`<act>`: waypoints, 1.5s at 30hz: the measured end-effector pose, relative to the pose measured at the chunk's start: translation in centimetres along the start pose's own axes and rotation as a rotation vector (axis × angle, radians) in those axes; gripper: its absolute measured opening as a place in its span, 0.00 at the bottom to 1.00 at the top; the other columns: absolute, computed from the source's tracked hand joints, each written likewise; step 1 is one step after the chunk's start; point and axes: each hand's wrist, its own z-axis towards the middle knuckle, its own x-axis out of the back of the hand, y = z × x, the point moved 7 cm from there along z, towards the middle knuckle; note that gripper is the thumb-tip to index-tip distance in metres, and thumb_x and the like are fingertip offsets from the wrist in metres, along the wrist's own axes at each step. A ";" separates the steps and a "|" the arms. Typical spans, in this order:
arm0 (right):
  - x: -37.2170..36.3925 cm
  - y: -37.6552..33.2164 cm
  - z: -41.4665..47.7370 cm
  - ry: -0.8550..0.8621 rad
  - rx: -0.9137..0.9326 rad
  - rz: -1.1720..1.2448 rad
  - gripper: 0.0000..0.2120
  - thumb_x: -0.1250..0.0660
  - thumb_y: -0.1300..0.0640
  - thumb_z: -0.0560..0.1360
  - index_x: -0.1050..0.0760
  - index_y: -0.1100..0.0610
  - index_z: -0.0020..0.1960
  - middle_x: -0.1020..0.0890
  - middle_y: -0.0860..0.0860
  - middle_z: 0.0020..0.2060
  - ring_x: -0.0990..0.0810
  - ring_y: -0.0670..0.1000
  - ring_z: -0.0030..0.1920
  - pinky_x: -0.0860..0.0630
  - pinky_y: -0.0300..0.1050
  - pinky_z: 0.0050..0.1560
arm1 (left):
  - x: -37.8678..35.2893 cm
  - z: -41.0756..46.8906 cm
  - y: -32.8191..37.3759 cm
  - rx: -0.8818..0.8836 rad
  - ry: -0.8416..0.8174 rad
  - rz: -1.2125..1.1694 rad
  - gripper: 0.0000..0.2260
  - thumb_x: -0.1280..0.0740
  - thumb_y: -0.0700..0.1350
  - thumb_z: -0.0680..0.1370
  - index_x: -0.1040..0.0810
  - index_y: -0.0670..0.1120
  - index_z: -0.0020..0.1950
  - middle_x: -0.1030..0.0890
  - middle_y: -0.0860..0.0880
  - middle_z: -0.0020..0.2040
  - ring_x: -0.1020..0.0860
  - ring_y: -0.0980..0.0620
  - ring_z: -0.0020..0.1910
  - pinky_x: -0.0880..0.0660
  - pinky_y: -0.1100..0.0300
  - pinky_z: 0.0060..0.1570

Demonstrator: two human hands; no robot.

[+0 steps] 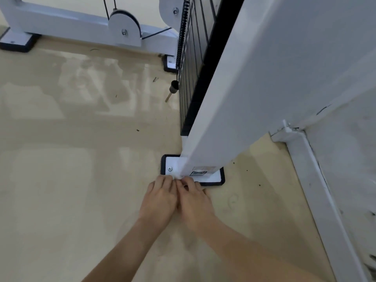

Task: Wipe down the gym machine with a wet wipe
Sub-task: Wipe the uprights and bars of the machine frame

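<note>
Head view. The white painted-steel upright of the gym machine (234,98) runs from the upper right down to its white foot plate on a black rubber pad (216,178), near the middle of the beige floor (71,180). The left hand (160,200) and right hand (194,200) lie side by side, touching, at the near edge of the plate. The fingers of both are curled and pinch a small white crumpled wet wipe (176,177) against the plate's near left corner, just near of a silver bolt head (170,169).

Behind the upright stands the black slab weight stack (195,68). A black coiled cord (182,33) hangs down its left side, with a dark selector pin (174,87) hanging at its end. A white pulley wheel (124,23) sits on the far base beam (67,23).

To the right, a white skirting board (317,180) closes the floor into a narrow strip, while the left lies open. The small label (200,171) at the upright's foot is too blurred to read.
</note>
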 end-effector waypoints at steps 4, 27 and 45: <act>1.9 6.6 -1.3 -0.003 -0.103 -0.085 0.26 0.40 0.57 0.75 0.35 0.47 0.73 0.35 0.45 0.71 0.32 0.51 0.67 0.36 0.49 0.55 | -1.5 0.4 3.8 -0.137 -0.146 -0.061 0.28 0.28 0.42 0.61 0.21 0.44 0.63 0.22 0.46 0.57 0.23 0.46 0.51 0.25 0.54 0.49; 3.7 11.3 3.1 0.097 -0.007 -0.017 0.14 0.27 0.66 0.62 0.18 0.54 0.45 0.19 0.48 0.43 0.21 0.55 0.44 0.28 0.41 0.43 | -0.8 -1.7 -0.4 0.054 -0.258 -0.126 0.38 0.28 0.33 0.51 0.22 0.48 0.61 0.23 0.45 0.64 0.27 0.46 0.62 0.20 0.57 0.48; -0.3 -2.0 1.0 0.116 0.022 0.519 0.16 0.43 0.63 0.72 0.20 0.60 0.54 0.23 0.50 0.48 0.25 0.50 0.50 0.28 0.42 0.52 | 1.6 -1.0 -4.3 0.617 -0.079 -0.663 0.06 0.36 0.42 0.78 0.21 0.49 0.44 0.22 0.53 0.43 0.24 0.55 0.40 0.32 0.72 0.38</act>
